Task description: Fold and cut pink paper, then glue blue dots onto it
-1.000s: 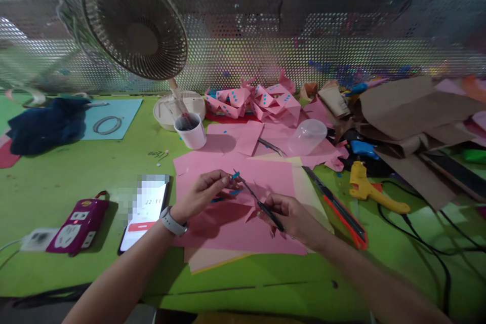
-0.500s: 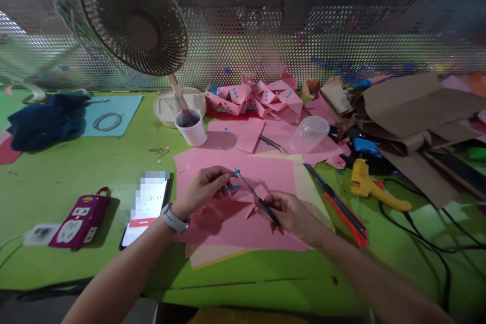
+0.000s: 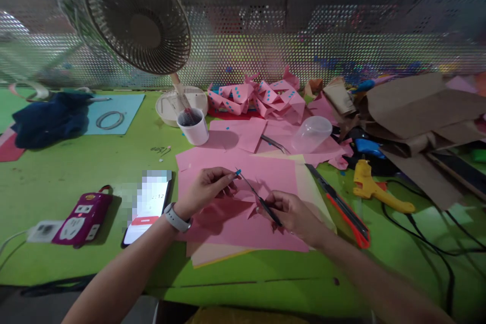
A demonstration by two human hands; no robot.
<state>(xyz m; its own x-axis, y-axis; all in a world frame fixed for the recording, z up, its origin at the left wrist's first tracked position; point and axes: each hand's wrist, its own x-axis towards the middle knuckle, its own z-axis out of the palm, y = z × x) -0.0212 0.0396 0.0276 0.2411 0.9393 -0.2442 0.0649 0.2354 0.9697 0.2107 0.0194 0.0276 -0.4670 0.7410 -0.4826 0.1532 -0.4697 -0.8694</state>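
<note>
My left hand (image 3: 212,186), with a pale watch band at the wrist, pinches a tiny blue piece (image 3: 238,172) that looks like paper. My right hand (image 3: 284,208) is closed round the black handle of a slim tool (image 3: 248,184) with a thin metal end; its exact kind is not clear. The tool's tip reaches the blue piece at my left fingertips. Both hands are above pink paper sheets (image 3: 281,172). A folded pink paper piece (image 3: 224,215) lies under and between them, its upper part partly hidden by my left hand.
Right of the sheets lie a red-and-black utility knife (image 3: 347,212) and a yellow glue gun (image 3: 374,190). On the left are a phone (image 3: 146,207) and a purple power adapter (image 3: 84,217). Behind stand a white cup (image 3: 196,134), a fan (image 3: 142,25) and dotted pink paper shapes (image 3: 266,96).
The lower blue strip below my left fingers no longer shows. The blue piece at the fingertips looks shorter, and the tool's tip stays against it. Otherwise the hands have hardly moved.
</note>
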